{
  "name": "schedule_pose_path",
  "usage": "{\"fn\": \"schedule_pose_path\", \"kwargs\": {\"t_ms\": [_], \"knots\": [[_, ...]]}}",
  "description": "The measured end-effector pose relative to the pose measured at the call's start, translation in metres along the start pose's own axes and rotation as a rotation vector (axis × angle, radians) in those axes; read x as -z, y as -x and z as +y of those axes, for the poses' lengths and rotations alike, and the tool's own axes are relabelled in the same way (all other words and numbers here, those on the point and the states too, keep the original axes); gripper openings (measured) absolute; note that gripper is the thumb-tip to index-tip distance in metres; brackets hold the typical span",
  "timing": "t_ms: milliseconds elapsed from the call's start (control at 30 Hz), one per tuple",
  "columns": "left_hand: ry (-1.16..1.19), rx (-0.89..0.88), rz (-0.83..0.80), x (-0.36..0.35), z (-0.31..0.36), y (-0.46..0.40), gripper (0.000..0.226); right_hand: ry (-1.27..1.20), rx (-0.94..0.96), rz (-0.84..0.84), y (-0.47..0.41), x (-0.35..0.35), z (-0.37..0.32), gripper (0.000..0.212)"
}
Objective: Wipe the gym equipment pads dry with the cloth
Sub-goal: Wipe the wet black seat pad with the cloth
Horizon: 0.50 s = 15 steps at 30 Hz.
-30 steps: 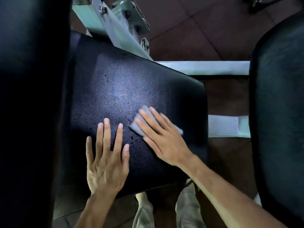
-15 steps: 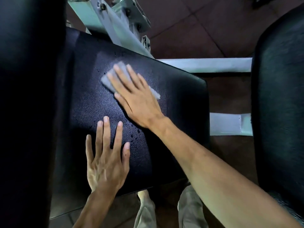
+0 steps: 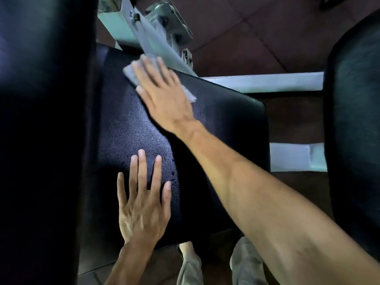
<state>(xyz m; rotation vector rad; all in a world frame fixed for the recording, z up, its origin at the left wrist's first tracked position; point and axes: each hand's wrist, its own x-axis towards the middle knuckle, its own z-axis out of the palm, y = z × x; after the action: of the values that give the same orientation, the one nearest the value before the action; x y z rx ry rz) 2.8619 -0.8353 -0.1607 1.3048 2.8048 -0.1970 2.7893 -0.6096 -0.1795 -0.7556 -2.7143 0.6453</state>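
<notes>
A black textured pad point(image 3: 226, 124) lies below me, with a few water droplets left near its middle. My right hand point(image 3: 164, 95) presses flat on a folded grey cloth point(image 3: 131, 74) at the pad's far edge, close to the metal frame. Only the cloth's left and right corners show beyond the fingers. My left hand point(image 3: 144, 202) rests flat on the near part of the pad, fingers spread, holding nothing.
A tall black pad point(image 3: 41, 130) fills the left side and another black pad point(image 3: 355, 130) stands at the right. A pale metal frame point(image 3: 148, 36) with bolts rises behind the middle pad, and white bars point(image 3: 263, 82) cross over the brown tiled floor. My trouser legs show below.
My right hand has slid the cloth across the pad from its middle to the far edge by the frame. My left hand has stayed flat in place.
</notes>
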Motion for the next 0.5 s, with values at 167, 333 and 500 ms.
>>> {"fn": "schedule_pose_path", "kwargs": {"t_ms": [167, 333, 500], "knots": [[0.011, -0.001, -0.008, 0.001, 0.0, -0.002, 0.059, 0.051, 0.313, -0.1, 0.085, 0.007, 0.016, 0.051], [0.054, 0.013, -0.035, 0.001, 0.001, -0.003, 0.061, 0.009, -0.066, -0.075, 0.126, 0.018, 0.07, 0.051], [0.008, -0.004, 0.002, 0.0, 0.0, -0.002, 0.058, -0.083, -0.304, 0.042, 0.04, 0.007, 0.031, 0.054]]}}
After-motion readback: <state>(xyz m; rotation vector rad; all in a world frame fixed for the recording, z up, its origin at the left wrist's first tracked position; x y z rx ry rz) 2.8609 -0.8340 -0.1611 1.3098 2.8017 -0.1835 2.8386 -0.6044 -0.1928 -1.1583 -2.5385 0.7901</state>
